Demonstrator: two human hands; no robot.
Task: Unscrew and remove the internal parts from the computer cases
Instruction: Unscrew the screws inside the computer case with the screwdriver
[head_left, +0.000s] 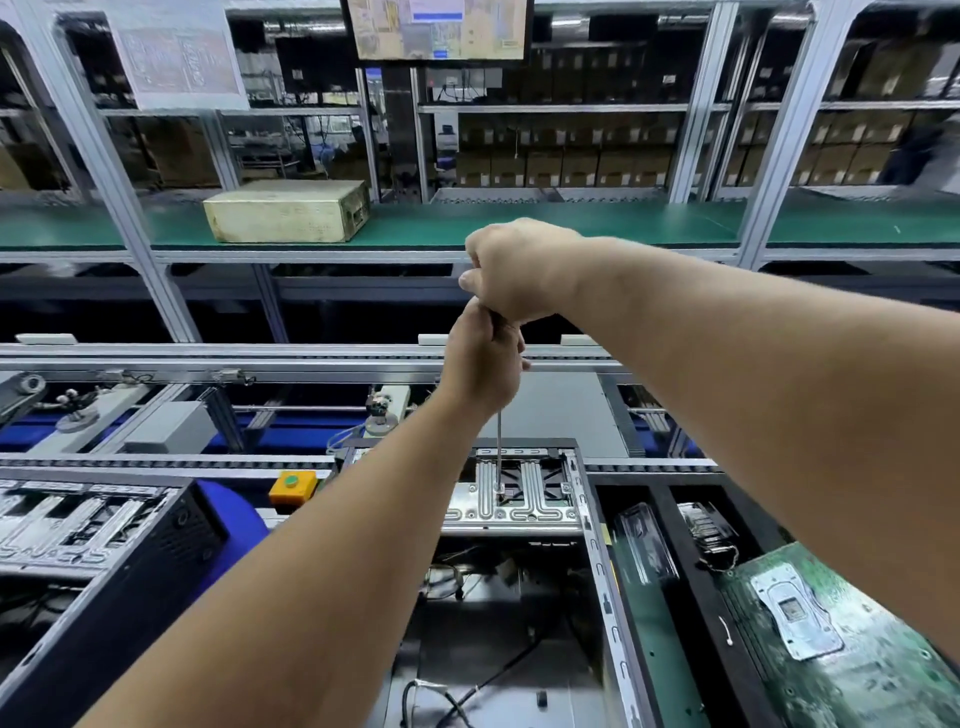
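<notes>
— Where's the screwdriver (499, 447)?
— Upright, tip on the metal bracket (511, 499) inside the open computer case (592, 525). The left hand (483, 364) curls round its shaft; the right hand (514, 270) grips the handle above.

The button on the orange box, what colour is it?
Green. The button shows in the head view, left of the arms.

Bright, even overhead light is filling the frame, leaving only soft shadows. Glare is washing out the monitor (439, 28) at 12 o'clock and glinting off the metal bracket (511, 501) near centre. Wide-angle distortion is bending the frame posts (111, 171) toward 10 and 2 o'clock, where blur is softening detail.
</notes>
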